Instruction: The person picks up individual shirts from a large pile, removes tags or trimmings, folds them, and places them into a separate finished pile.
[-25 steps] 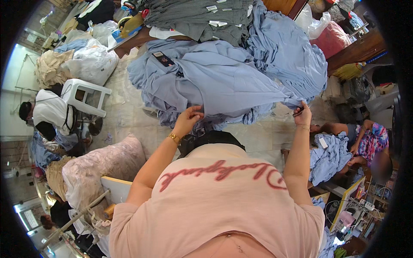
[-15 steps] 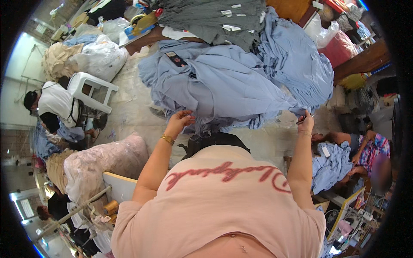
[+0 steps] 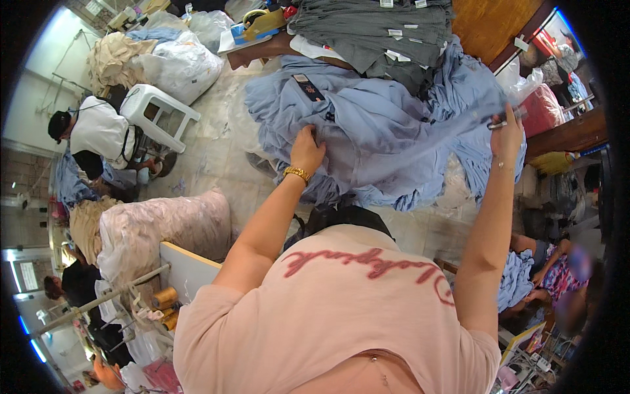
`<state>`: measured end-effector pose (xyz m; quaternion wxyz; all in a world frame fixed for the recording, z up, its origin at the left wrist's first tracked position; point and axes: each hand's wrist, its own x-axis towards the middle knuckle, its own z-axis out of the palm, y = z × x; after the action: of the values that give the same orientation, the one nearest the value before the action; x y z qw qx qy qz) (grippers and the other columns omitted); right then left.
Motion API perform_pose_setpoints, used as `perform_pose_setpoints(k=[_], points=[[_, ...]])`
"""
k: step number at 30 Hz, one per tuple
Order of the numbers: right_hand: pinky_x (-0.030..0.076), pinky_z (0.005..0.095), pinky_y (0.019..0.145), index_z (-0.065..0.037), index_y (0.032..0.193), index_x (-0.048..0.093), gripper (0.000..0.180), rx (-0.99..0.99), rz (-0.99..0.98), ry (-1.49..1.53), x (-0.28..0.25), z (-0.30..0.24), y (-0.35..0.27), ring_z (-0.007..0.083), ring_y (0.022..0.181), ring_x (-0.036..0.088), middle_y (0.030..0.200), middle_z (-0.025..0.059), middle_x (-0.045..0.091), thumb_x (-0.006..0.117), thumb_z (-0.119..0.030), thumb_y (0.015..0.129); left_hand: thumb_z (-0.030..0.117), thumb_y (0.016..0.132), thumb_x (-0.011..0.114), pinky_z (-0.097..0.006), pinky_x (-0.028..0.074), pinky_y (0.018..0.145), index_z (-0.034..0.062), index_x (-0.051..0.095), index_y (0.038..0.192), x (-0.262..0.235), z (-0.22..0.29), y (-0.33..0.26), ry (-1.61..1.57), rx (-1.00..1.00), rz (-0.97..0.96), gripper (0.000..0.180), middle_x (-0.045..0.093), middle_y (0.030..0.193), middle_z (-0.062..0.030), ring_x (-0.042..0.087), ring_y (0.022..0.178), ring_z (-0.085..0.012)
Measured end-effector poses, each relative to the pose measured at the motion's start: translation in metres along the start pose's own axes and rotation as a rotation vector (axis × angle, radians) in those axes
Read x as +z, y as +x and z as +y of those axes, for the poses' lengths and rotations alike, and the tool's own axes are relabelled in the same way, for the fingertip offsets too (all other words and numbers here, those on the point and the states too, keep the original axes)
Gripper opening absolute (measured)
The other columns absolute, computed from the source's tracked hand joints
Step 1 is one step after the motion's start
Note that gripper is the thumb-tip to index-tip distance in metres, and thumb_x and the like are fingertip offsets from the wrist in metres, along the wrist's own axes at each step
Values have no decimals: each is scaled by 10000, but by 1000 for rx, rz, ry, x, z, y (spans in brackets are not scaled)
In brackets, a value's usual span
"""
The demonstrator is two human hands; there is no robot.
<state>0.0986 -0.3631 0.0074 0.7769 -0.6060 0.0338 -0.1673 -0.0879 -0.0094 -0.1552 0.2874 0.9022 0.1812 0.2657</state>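
A large heap of pale blue fabric garments (image 3: 387, 131) is seen in the upper centre of the frame, spread over the floor. One piece of it is held stretched between the two hands. The left hand (image 3: 307, 148) is placed at centre frame, its fingers closed on a fold of the blue cloth; a gold-coloured bracelet (image 3: 297, 174) is worn at the wrist. The right hand (image 3: 506, 134) is raised at the upper right, its fingers pinched on the far edge of the same cloth; a small dark object is seen at the fingertips, but what it is cannot be told.

A dark rectangular label (image 3: 308, 87) is noted on the heap, upper centre. Above the heap, at the top of the frame, a stack of grey folded garments (image 3: 380, 29) is found, touching the blue cloth. A white plastic stool (image 3: 157, 115) stands at the upper left, beside a seated person in a white top and black cap (image 3: 92, 131). White filled sacks (image 3: 180, 62) are seen behind the stool. A pale pink stuffed bag (image 3: 164, 230) lies at the centre left. A second person with blue cloth (image 3: 525, 282) is seated at the lower right.
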Motion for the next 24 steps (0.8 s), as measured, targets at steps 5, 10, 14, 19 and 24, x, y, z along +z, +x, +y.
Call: perform_pose_setpoints(k=[5,10,14,19,24], points=[[432,330,587,-44,970,591,377,-198,-404,-952,53,35,-33,228,607,552,763,152,602,485,-388,859,156,710,631,-320,455,667,22,568,1000,-28,12,-5,-321,-187,-386,325,592,760,-113,566,697,-263],[431,304,551,5,787,617,420,554,-887,-721,80,89,-166,171,611,543,673,44,597,590,-413,769,124,775,596,-278,447,689,38,565,1065,-41,47,-50,-618,-159,-786,304,607,843,-99,565,739,-182],[361,246,416,-4,805,579,256,670,-794,-449,63,125,-209,93,489,447,602,5,502,659,-241,751,121,809,568,-281,435,771,53,553,1115,-38,50,-57,-617,185,-1036,314,615,962,-105,570,843,-163],[272,202,379,-66,851,521,144,855,-689,-92,42,107,-206,50,394,356,567,-54,418,635,-76,763,69,829,511,-265,461,717,21,593,1024,-59,29,-27,-607,-186,-813,216,634,910,-72,585,802,-126],[268,195,384,-42,996,530,220,821,-880,-14,37,74,-201,43,414,366,585,-58,414,597,-56,787,8,763,497,-293,440,776,28,602,974,-67,69,10,-546,318,-565,236,627,903,-73,572,866,-189]])
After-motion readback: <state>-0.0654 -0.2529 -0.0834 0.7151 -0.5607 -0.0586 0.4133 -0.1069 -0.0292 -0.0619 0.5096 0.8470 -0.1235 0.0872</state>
